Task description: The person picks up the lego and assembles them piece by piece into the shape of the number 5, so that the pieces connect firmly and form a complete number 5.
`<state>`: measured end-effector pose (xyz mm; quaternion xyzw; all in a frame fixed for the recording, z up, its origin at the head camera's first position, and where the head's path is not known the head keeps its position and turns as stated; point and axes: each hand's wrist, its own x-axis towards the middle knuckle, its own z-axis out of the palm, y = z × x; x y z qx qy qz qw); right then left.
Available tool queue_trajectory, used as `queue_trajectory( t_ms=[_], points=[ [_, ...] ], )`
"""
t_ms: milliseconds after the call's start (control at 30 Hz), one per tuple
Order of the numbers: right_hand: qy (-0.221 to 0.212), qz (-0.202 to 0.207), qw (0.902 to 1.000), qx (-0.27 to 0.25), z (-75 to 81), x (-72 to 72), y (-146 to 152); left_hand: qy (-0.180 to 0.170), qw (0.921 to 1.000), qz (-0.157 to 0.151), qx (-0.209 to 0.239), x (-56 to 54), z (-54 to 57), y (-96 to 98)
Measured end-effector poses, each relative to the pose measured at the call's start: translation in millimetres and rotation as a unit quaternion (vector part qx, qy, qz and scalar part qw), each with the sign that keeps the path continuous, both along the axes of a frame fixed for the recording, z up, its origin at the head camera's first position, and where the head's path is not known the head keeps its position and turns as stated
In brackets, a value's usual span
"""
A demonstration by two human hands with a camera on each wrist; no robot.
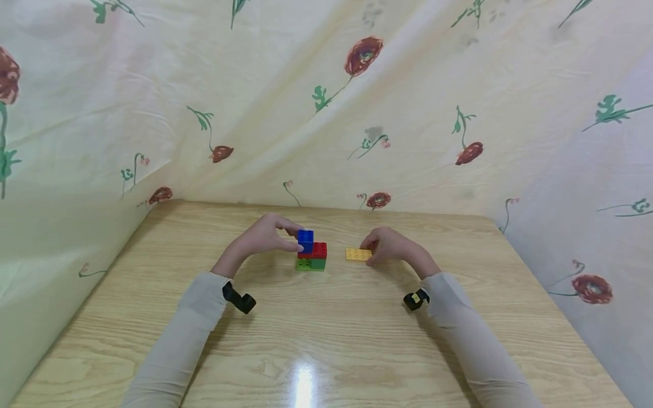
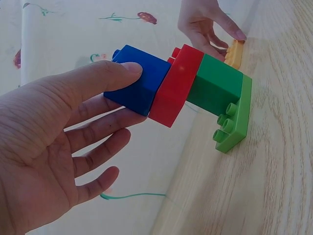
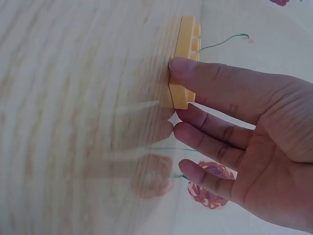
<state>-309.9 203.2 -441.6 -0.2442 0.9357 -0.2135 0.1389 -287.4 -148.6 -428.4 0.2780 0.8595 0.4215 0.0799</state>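
My left hand (image 1: 267, 233) pinches a blue toy brick (image 2: 138, 78) between thumb and fingers. That brick tops a stack: a red brick (image 2: 177, 85) under it, then a dark green brick (image 2: 217, 84), with a flat light green brick (image 2: 238, 122) at the bottom on the table. Light green studs show beside the dark green brick. To the right of the stack, my right hand (image 1: 390, 246) pinches the near end of a flat yellow brick (image 3: 184, 44), its thumb on one long side. The yellow brick lies low at the tabletop, studs up.
The wooden table (image 1: 326, 323) reaches to a flowered cloth (image 1: 285, 102) hanging behind it and along both sides. Each wrist carries a black camera, such as the left wrist camera (image 1: 240, 298). A gap of bare wood lies between stack and yellow brick.
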Motion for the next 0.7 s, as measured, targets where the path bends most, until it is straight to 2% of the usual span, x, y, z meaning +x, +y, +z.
queue_trajectory(
  t_ms=[433,700],
  points=[
    [-0.004,-0.014,0.9999,-0.008,-0.9,0.2,-3.0,-0.007,1.0000,0.001,0.002,0.2,-0.3,-0.5],
    [0.003,-0.006,0.9999,-0.014,-1.6,0.7,-3.9,-0.007,1.0000,0.000,0.002,0.6,0.0,-0.8]
  ],
)
